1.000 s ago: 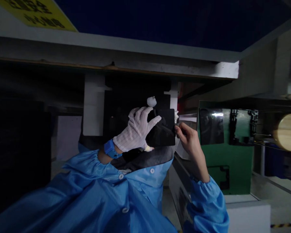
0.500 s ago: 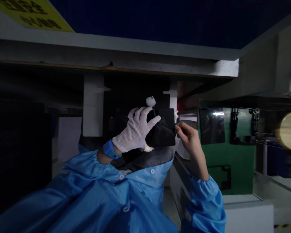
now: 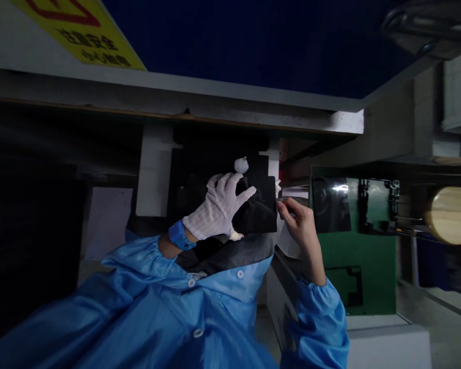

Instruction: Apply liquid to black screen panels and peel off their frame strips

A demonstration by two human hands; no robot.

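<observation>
My left hand [image 3: 221,205], in a white striped glove with one bare fingertip, lies across a thin black panel [image 3: 260,212] with its fingers spread. One gloved finger rests on the panel's face, and a bare tip shows at its near edge. My bare right hand [image 3: 297,218] is closed in a pinch at the panel's right edge; whatever is between thumb and finger is too small to make out. Just beyond the gloved fingers sits a small white rounded lump [image 3: 241,164] with a pointed top, on a dark surface [image 3: 215,159].
A white strip [image 3: 153,171] borders the dark surface on the left. To the right, a green board [image 3: 376,271] carries a glossy black sheet [image 3: 332,205] and black frame pieces [image 3: 378,205]. A round wooden stool top [image 3: 452,215] lies farther right. A blue cabinet panel [image 3: 253,46] overhangs the front.
The camera view has shifted a little, so the surroundings sit differently in the picture. Both hands keep nearly the same pose at the black panel.
</observation>
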